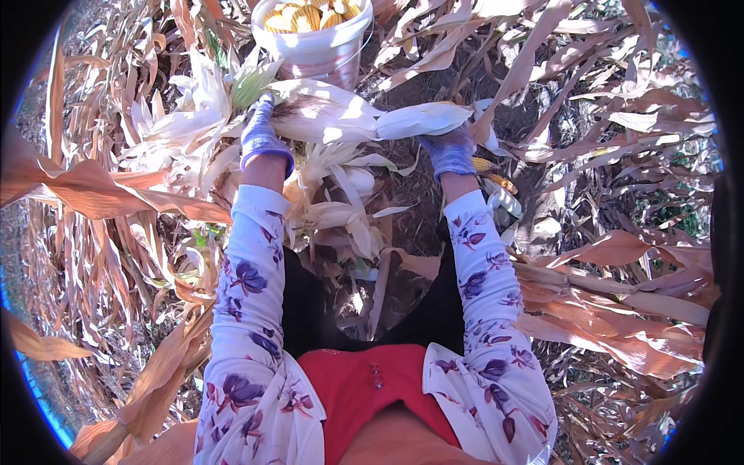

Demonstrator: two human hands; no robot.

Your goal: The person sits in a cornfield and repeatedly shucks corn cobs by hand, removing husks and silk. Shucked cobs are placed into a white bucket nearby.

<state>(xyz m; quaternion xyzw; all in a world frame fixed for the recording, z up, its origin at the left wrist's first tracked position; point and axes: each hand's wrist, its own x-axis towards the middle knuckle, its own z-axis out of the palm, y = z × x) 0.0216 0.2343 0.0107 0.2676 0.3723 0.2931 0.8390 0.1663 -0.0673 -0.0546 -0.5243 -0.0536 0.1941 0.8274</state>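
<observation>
My left hand (pixel 263 136), in a purple-grey knit work glove, grips dry pale corn husk (pixel 325 113) with some brownish silk on it. The husk stretches across to an ear of corn (pixel 427 120), still mostly wrapped in whitish husk, with a thin strip of yellow kernels along its upper edge. Around the right end of that ear, from below, closes my right hand (pixel 449 148), gloved the same way; its fingers are partly hidden. Beyond both hands stands a white plastic bucket (pixel 317 51) holding several husked yellow ears (pixel 305 18).
Stripped husks (pixel 340 215) lie on the soil between my legs, and more husks (pixel 186 119) are heaped left. Two partly bare cobs (pixel 503 183) rest on the ground beside my right wrist. Long dry corn leaves (pixel 133 195) jut in from the left; dry stalks (pixel 616 293) lie right.
</observation>
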